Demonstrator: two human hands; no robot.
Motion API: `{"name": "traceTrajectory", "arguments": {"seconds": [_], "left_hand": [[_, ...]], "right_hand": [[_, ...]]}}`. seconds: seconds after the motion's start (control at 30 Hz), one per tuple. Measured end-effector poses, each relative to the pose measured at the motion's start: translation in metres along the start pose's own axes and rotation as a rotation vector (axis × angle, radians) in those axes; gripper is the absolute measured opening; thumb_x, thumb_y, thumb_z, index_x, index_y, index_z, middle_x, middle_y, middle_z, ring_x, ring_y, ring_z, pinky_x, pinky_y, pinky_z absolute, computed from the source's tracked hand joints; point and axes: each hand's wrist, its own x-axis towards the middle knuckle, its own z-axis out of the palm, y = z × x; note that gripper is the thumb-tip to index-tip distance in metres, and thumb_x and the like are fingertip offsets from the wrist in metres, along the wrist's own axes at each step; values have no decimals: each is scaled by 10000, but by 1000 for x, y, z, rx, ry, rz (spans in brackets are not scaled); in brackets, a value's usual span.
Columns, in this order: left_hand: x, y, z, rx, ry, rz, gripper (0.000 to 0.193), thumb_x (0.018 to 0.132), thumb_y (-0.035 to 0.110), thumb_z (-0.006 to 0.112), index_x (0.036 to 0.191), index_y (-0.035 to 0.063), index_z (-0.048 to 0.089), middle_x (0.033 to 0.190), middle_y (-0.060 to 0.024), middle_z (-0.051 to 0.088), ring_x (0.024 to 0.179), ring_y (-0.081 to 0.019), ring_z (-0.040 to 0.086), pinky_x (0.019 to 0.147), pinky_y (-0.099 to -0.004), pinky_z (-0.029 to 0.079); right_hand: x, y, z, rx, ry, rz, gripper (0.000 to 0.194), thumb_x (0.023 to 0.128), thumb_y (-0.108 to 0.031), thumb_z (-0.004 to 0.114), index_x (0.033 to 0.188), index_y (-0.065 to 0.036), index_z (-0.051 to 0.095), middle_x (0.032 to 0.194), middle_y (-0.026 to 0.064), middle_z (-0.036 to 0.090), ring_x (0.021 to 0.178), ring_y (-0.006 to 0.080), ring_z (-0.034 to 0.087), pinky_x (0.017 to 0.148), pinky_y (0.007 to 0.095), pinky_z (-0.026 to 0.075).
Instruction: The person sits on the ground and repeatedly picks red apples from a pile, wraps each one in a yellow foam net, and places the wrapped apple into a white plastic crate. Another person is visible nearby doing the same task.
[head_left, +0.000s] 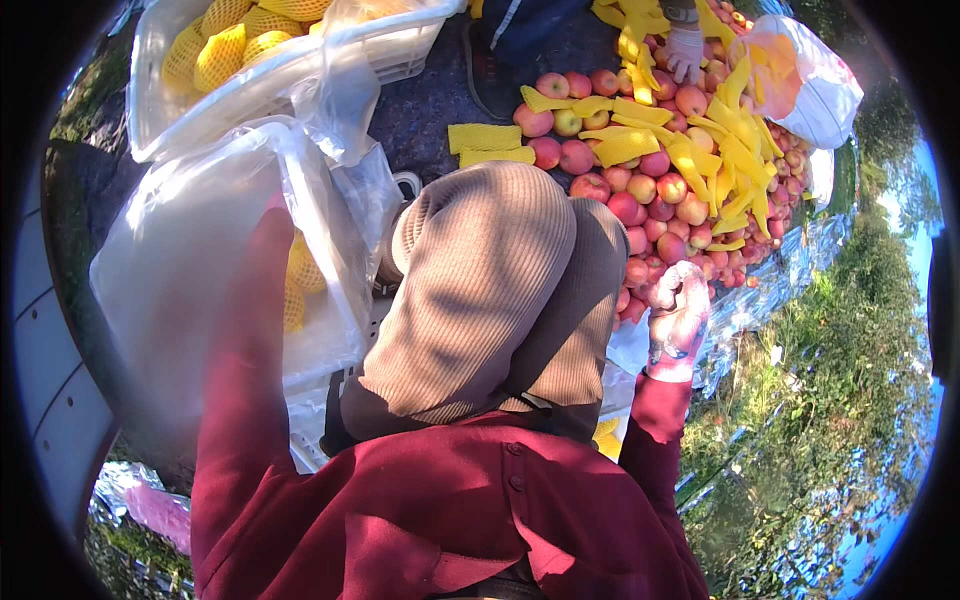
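Note:
My left arm reaches into the plastic-lined crate on the left. Only a blurred pinkish bit of my left hand (277, 199) shows through the clear plastic liner (180, 247), so its fingers are hidden. Inside that crate, apples in yellow foam nets (304, 274) are partly visible. My right hand (679, 319), in a pale patterned glove, is at the near edge of a heap of red apples (670, 251). Its fingers are curled towards the thumb, and nothing shows in them. Yellow foam net sleeves (686, 161) lie strewn over the heap.
A second white plastic crate (409, 45) at upper left holds net-wrapped apples (221, 56). Beyond the heap, another person's gloved hand (684, 54) touches the apples. Flattened foam sleeves (487, 139) rest beyond my knees. A white sack (825, 94) lies at upper right, with greenery beyond.

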Motion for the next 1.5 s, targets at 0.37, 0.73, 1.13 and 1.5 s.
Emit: {"name": "traceTrajectory", "arguments": {"seconds": [0.37, 0.73, 1.13, 1.5], "left_hand": [[-29, -49, 0, -858, 375, -142, 288, 910, 211, 497, 1126, 43, 584, 1055, -118, 626, 998, -237, 587, 870, -317, 458], [-225, 170, -154, -654, 834, 292, 296, 948, 189, 445, 1141, -10, 548, 1066, -158, 612, 918, -204, 615, 813, -307, 487], [-332, 434, -74, -1125, -700, 754, 534, 849, 154, 573, 1315, -14, 374, 1259, -146, 476, 1096, -223, 507, 956, -337, 380], [-338, 368, -39, -1349, -454, 819, 365, 903, 286, 533, 1166, 35, 508, 1104, -86, 597, 1069, -253, 545, 932, -412, 428]], "right_hand": [[247, 54, -102, -904, 219, -186, 395, 784, -268, 644, 1084, -23, 564, 1023, 119, 600, 836, 208, 596, 724, 301, 478], [317, 62, -93, -1162, 101, -310, 338, 785, -269, 650, 993, -5, 616, 966, 130, 627, 863, 186, 595, 802, 311, 469], [-46, 4, -9, -128, -186, -678, 205, 776, -35, 644, 979, -31, 615, 959, 79, 582, 919, 186, 560, 773, 300, 468], [-90, 28, -8, 1168, -358, -116, 154, 850, -130, 519, 941, -12, 557, 879, 51, 591, 869, 148, 582, 840, 281, 454]]}}
